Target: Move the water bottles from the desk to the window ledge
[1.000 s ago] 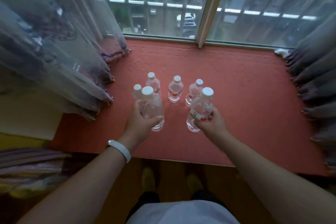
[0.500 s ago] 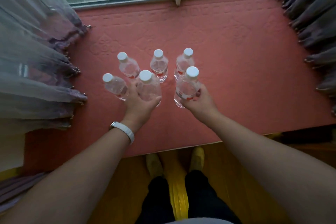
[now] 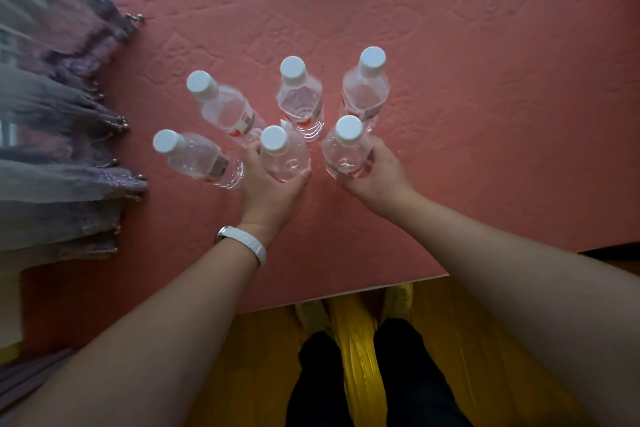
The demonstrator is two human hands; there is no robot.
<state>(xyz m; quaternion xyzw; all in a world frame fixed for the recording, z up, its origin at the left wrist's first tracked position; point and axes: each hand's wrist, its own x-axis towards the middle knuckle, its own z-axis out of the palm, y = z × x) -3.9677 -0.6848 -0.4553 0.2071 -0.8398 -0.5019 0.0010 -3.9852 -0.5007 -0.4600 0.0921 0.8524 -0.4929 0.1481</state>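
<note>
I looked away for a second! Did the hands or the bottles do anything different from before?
Not much. The view tipped further down, so the window slid out of sight. The left hand and right hand each keep their grip on a bottle: the left-held bottle and the right-held bottle. Neither was let go. The other four bottles stay standing on the pink ledge mat.

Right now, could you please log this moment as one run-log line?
left hand: grip on bottle | right hand: grip on second bottle | four bottles standing free | surface: red ledge
</note>
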